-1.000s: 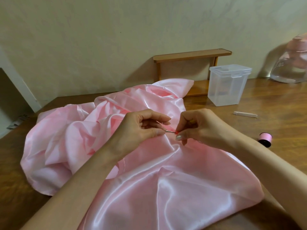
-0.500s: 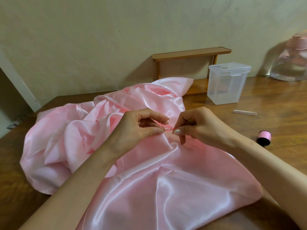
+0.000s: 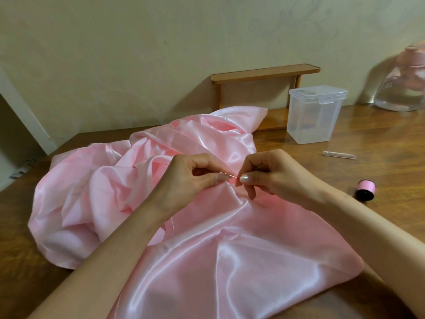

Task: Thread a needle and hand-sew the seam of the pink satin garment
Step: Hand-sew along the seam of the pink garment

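Note:
The pink satin garment [image 3: 207, 245] lies crumpled across the wooden table [image 3: 391, 139]. At its middle, my left hand [image 3: 195, 178] pinches a fold of the fabric between thumb and fingers. My right hand [image 3: 266, 173] pinches the thin metal needle [image 3: 227, 174], which lies nearly level between the two hands with its tip at the left thumb. The thread is too fine to make out. A pink thread spool [image 3: 365, 189] lies on its side to the right of my right wrist.
A clear lidded plastic box [image 3: 315, 113] stands at the back right, in front of a small wooden shelf [image 3: 264, 72] against the wall. A small clear tube [image 3: 339, 155] lies on the table. A clear jug with a pink top [image 3: 404, 88] stands far right.
My right hand has moved left, closer to my left hand, so less of the needle shows between them. The left hand keeps its pinch on the fabric.

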`<action>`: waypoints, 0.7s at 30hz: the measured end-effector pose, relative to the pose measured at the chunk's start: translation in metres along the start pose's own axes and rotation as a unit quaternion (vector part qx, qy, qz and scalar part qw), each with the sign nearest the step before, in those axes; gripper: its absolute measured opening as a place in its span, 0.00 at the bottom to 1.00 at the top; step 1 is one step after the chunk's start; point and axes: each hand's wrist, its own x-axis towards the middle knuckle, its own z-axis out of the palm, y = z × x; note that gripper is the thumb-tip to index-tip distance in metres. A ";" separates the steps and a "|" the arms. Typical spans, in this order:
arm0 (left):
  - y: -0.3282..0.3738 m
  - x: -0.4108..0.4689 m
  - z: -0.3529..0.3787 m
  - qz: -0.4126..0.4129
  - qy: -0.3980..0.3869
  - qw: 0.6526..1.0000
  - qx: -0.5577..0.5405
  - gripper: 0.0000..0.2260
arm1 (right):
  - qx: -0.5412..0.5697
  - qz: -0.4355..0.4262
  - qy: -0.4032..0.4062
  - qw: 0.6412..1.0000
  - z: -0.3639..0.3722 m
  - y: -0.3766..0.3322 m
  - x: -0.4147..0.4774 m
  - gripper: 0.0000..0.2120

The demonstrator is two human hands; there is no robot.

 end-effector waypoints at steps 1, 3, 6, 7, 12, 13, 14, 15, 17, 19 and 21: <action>0.000 0.000 0.000 0.000 0.002 1.000 0.010 0.04 | 0.013 0.002 -0.001 1.000 0.000 0.001 0.000 0.06; -0.003 0.000 0.001 -0.002 0.012 0.999 0.042 0.05 | 0.031 0.002 -0.009 0.999 0.001 0.003 0.001 0.07; -0.005 0.001 0.004 -0.019 0.045 0.997 0.064 0.13 | 0.049 0.001 -0.011 0.999 0.007 0.004 0.002 0.10; -0.005 0.001 0.005 -0.028 0.056 0.996 0.066 0.15 | 0.055 0.000 -0.009 0.998 0.008 0.005 0.002 0.11; -0.010 0.006 0.011 -0.037 0.079 0.995 0.043 0.12 | 0.130 0.002 0.002 0.991 0.012 0.014 0.002 0.15; -0.014 0.005 0.015 -0.040 0.073 0.995 0.053 0.14 | 0.160 -0.007 0.003 0.987 0.014 0.011 0.004 0.15; -0.016 0.004 0.020 -0.049 0.055 0.995 0.070 0.15 | 0.195 -0.020 0.003 0.981 0.017 0.007 0.006 0.13; -0.015 0.003 0.025 -0.061 0.034 0.994 0.085 0.16 | 0.227 -0.029 0.003 0.973 0.019 0.003 0.008 0.12; -0.013 0.002 0.026 -0.062 0.042 0.994 0.074 0.17 | 0.239 -0.028 0.005 0.971 0.016 -0.004 0.010 0.11; -0.010 0.006 0.011 -0.044 0.079 0.996 0.022 0.13 | 0.189 0.003 0.032 0.982 0.001 0.002 0.007 0.10; -0.008 0.005 -0.002 -0.026 0.078 0.997 -0.012 0.09 | 0.083 0.050 0.094 0.991 -0.021 0.018 0.004 0.10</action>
